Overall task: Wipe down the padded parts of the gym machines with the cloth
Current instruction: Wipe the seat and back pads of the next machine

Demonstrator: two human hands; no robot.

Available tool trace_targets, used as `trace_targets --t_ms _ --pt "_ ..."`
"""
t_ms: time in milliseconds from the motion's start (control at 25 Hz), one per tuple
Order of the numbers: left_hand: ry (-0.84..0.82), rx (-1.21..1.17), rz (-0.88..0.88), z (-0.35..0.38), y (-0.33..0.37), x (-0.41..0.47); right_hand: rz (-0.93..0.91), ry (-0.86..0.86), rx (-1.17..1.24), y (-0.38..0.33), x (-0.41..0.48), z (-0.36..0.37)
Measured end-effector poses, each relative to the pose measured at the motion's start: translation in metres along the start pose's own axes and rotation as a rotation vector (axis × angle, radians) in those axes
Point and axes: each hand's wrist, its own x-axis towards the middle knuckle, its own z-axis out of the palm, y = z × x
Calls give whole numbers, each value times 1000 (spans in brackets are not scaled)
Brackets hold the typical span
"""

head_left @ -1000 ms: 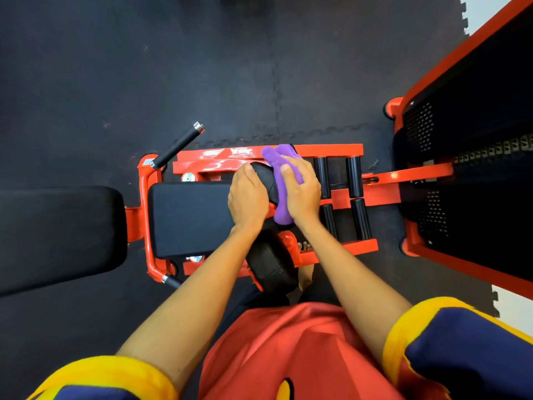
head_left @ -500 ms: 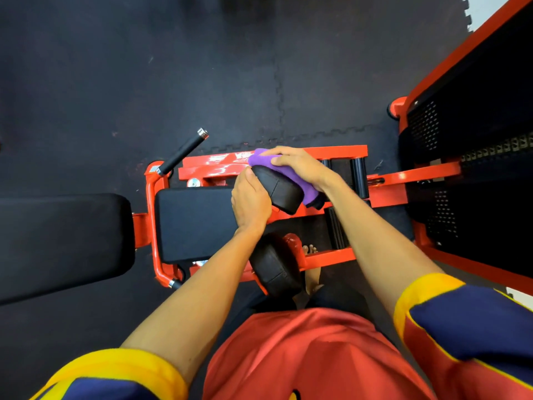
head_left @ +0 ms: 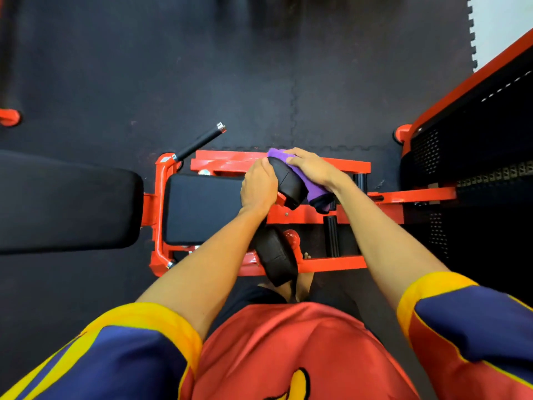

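Item: leg machine, wipe-down in progress

- Grip: our left hand (head_left: 258,186) curls its fingers round the upper roller pad (head_left: 288,180) and steadies it. Our right hand (head_left: 313,168) lies palm-down, fingers spread over the cloth (head_left: 313,190), pressing it onto that same pad, opposite the left hand
- Progress, as we judge it: this pad is under wipe. The lower roller pad (head_left: 275,255) sits below our left wrist. The seat pad (head_left: 202,209) is beside the left hand and the back pad (head_left: 63,203) lies beyond it. None shows streaks, so we cannot tell which are done
- Count: one purple cloth, two hands, two thick roller pads, one seat pad, one back pad, one handle (head_left: 199,141)
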Motion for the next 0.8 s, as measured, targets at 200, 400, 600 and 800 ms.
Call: trace_targets --t_ms 200,400,600,800 --pt "-65 -146 73 -9 -24 -23 -245 300 -253 -7 -59 23" --pt "9 -428 113 -35 -27 -72 -443 276 -186 -28 -108 63" --pt "169 -580 253 -69 -66 -129 -601 175 -141 -48 -152 104" --pt "386 -694 291 -99 -120 -175 -729 -12 -166 -76 -176 150"
